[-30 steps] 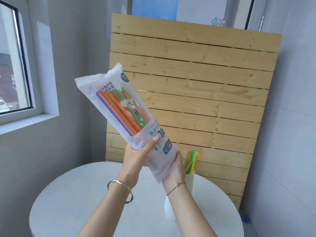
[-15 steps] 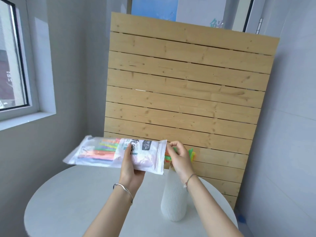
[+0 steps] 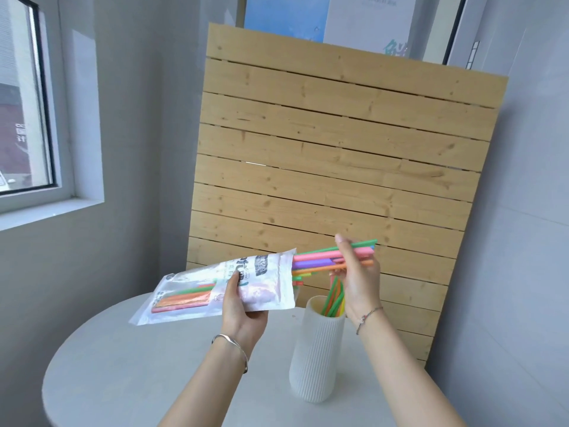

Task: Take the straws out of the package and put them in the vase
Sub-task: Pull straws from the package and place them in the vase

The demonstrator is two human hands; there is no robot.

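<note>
Left hand (image 3: 243, 306) clamped on package (image 3: 268, 291), thumb on printed face; bag held near-level in air above far part of tabletop (image 3: 123, 380). Right hand (image 3: 358, 283) closed round bundle of straws (image 3: 314, 261). Change: half a second earlier, fingers only at bag mouth; now bundle drawn well out to right, tail ends still inside mouth, several straws left deep in bag. Bundle lies just above vase (image 3: 317, 352), which stands toward right edge of tabletop with a few straws already upright inside. Judgement: extraction nearly complete; tipping bundle down into vase comes next.

Round white table (image 3: 123, 380); wooden slat panel (image 3: 338, 149) behind; window (image 3: 21, 103) left.
</note>
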